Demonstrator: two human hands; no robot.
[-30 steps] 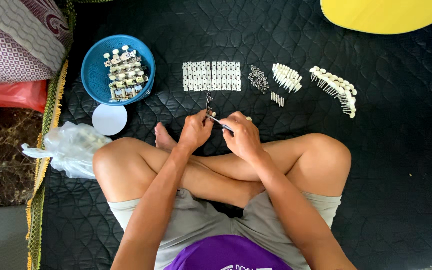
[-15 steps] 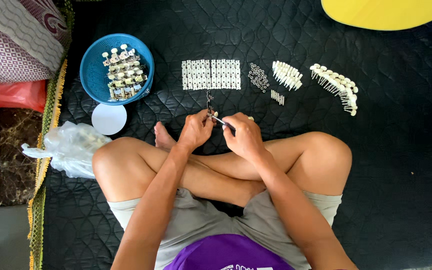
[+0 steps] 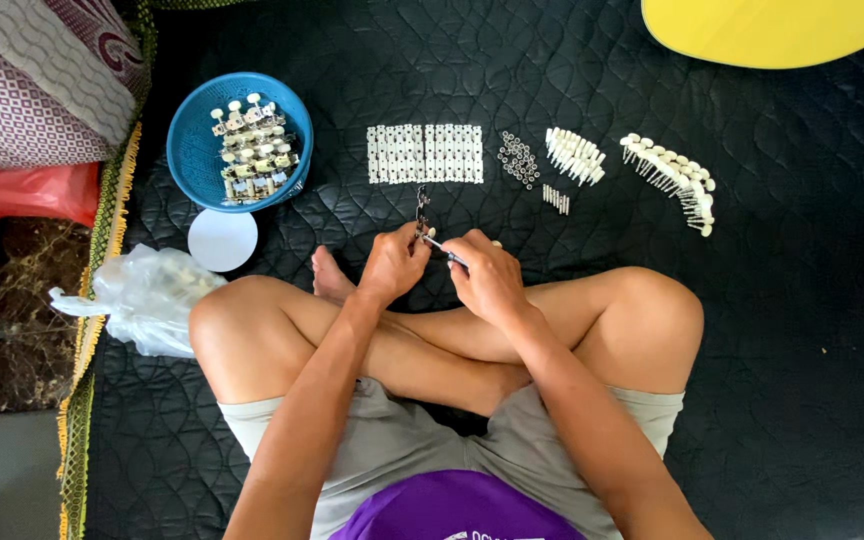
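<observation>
Head view, looking straight down on crossed bare legs over a black quilted mat (image 3: 802, 380). Open mat to the right of the right knee and along the far side between the rows of parts; tighter on the left, where a fringed mat edge (image 3: 102, 230), a red bag (image 3: 27, 190) and a patterned cushion (image 3: 22, 90) crowd in. Yellow curved board (image 3: 772, 25) cutting the top right corner.

Laid out beyond the hands: a flat white strip of plates (image 3: 425, 153), a cluster of small dark rings (image 3: 518, 160), a fan of white pegs (image 3: 574, 155), a few short metal pins (image 3: 555, 198), and a curved row of white-knobbed posts (image 3: 674, 180). Farther left, a blue bowl (image 3: 192, 140) filled with assembled tuning machines (image 3: 252, 150), a white round lid (image 3: 222, 239) just beside it, and a clear plastic bag (image 3: 147, 295) against the left knee.

Left hand (image 3: 390, 265) pinched narrow around a small metal tuner part (image 3: 421, 212), which stands up from the fingertips just under the white strip. Right hand (image 3: 487, 275) closed on a thin screwdriver (image 3: 444, 250), tip pointing left into the part, probably touching, too small to be sure. Both hands nearly meeting above the shins, well apart from bowl and pegs
</observation>
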